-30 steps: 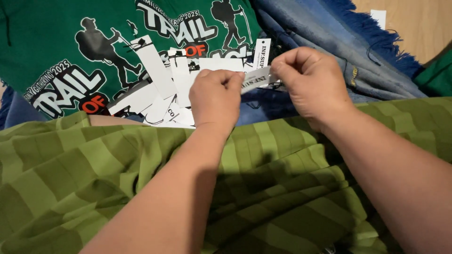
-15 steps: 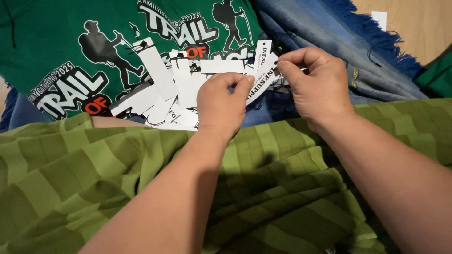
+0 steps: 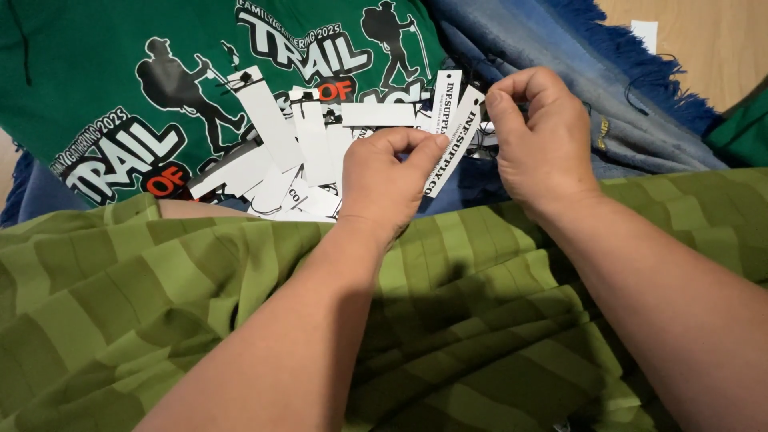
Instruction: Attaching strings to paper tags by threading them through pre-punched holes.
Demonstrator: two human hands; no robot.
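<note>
Tag in hands: I see one long, thin white paper tag [image 3: 454, 136] with black print, flat and stiff, tilted between my two hands.
Left hand: my left hand [image 3: 384, 180] is pinched shut on the low end of that tag, thumb and fingers pressed together on it.
Right hand: my right hand [image 3: 544, 132] is pinched shut on the top end of the same tag, where thin black strings hang.
Second tag: another white tag [image 3: 445, 100] stands just beside the held one, touching it.
Tag pile: a loose heap of white paper tags [image 3: 280, 160] lies spread like a fan, left of my left hand, on top of the green shirt.
Green shirt: a soft dark green shirt [image 3: 72, 72] with white, black and orange pictures of walkers lies flat at the back.
Striped cloth: a light and dark green striped cloth [image 3: 120, 304], wrinkly and soft, lies under both my arms.
Blue cloth: a blue woven cloth [image 3: 576, 72] with a fuzzy fringe lies crumpled behind my right hand.
Table: smooth light wood [image 3: 704, 48] shows in the far right corner.
</note>
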